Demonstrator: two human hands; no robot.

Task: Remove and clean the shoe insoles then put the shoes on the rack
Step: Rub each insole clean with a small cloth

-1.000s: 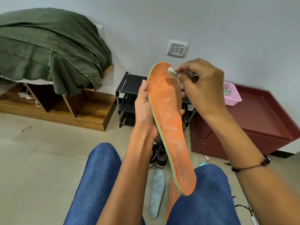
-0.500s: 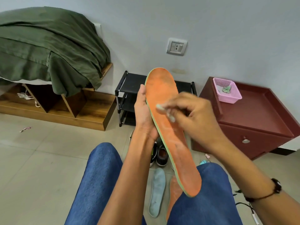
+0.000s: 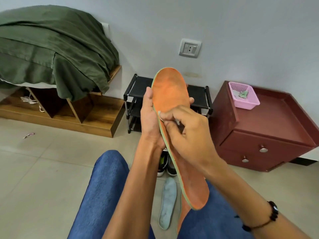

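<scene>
I hold a long orange insole (image 3: 170,94) with a green edge upright in front of me. My left hand (image 3: 149,121) grips it from behind at its middle, fingertips showing past its right edge. My right hand (image 3: 188,133) pinches a small white wipe (image 3: 160,115) against the insole's left edge. On the floor between my knees lie a pale blue insole (image 3: 168,202) and another orange insole (image 3: 183,213), partly hidden. A pair of dark shoes (image 3: 165,163) stands behind them. The black shoe rack (image 3: 136,94) stands against the wall.
A dark red cabinet (image 3: 269,135) with two drawers stands to the right of the rack, a pink basket (image 3: 245,99) on top. A wooden bed base (image 3: 96,118) under a green cover (image 3: 51,54) fills the left. My blue-jeaned knees occupy the foreground.
My right hand with the wipe has slid down the insole from its toe end to the middle and across to the left edge. The left hand's hold is unchanged.
</scene>
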